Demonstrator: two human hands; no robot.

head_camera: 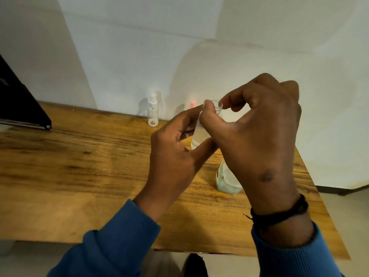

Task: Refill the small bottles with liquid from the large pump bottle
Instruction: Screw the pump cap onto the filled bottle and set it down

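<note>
Large bottle (225,180) half-hidden behind wrist.

My ribbed blue knit sleeves (123,242) fill the lower frame, and a black cord bracelet (279,212) circles my right wrist. The streaked honey-brown wooden table (79,166) spans the middle. At upper centre stands a clear plastic bottle with a white cap (153,111), against a plain white wall (199,47).

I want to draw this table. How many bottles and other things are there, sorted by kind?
Small bottles: 2, one held in both hands, one standing by the wall
Big bottle: 1, mostly hidden behind the right hand
Dark flat thing: 1
Blurry pink thing by the wall: 1, can't tell what
Total: 5
</note>
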